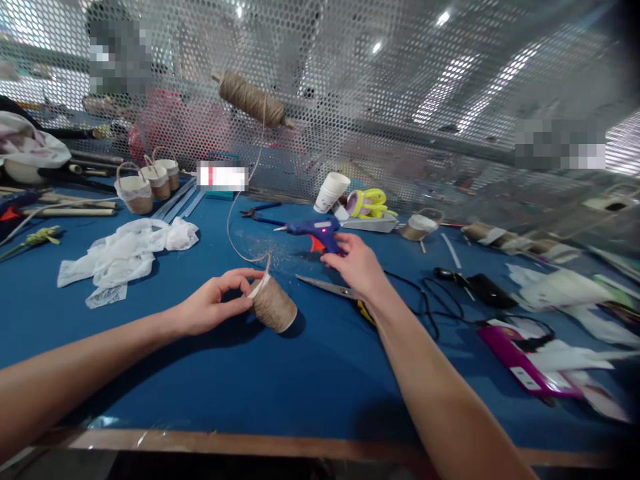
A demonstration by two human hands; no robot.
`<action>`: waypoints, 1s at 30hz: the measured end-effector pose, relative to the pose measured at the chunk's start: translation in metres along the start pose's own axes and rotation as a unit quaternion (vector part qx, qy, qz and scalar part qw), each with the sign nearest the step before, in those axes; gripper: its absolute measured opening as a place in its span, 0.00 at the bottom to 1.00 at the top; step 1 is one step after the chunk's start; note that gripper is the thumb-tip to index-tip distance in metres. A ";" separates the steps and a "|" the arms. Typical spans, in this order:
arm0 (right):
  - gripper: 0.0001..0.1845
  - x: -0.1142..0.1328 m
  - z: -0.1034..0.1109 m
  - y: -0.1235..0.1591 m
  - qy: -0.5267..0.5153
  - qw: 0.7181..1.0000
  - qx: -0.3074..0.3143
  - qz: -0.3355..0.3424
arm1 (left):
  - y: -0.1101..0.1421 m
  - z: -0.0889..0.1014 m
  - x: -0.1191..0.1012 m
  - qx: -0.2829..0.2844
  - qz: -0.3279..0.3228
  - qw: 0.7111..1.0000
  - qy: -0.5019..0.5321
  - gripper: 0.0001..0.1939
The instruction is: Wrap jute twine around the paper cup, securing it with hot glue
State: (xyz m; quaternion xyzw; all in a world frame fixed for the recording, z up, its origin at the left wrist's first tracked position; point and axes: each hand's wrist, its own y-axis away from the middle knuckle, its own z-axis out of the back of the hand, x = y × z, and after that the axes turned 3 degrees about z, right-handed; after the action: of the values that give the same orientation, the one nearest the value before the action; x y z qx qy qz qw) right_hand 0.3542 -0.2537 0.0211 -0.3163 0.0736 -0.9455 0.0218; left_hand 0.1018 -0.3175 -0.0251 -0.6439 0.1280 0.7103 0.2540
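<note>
My left hand (220,300) grips the rim of a small paper cup wrapped in brown twine (275,305), tilted on its side just over the blue table. From the cup's rim a loose strand of twine (230,223) runs up to a twine spool (253,99) on the mesh panel. My right hand (354,265) has its fingers around the handle of a blue hot glue gun (313,228) with an orange trigger and a lit red light. The nozzle points left, apart from the cup. Below the right wrist lie scissors (327,287), their handles partly hidden by my forearm.
Finished twine baskets (135,195) stand at the back left, behind crumpled white fabric (135,253). Pliers (263,212), white paper cups (331,192) and a yellow ribbon roll (370,203) are at the back. Black cables (430,300) and a purple box (525,363) lie on the right.
</note>
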 end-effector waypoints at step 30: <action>0.09 0.033 0.007 0.091 0.001 0.976 0.092 0.196 | -0.001 0.010 -0.001 -0.024 -0.041 0.998 -0.047 0.04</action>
State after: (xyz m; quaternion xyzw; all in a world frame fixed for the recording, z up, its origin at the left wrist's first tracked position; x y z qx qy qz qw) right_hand 0.3314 -0.3475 0.0322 -0.2914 0.0465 -0.9260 0.2356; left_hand 0.0939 -0.3114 -0.0226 -0.6206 0.0719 0.7315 0.2729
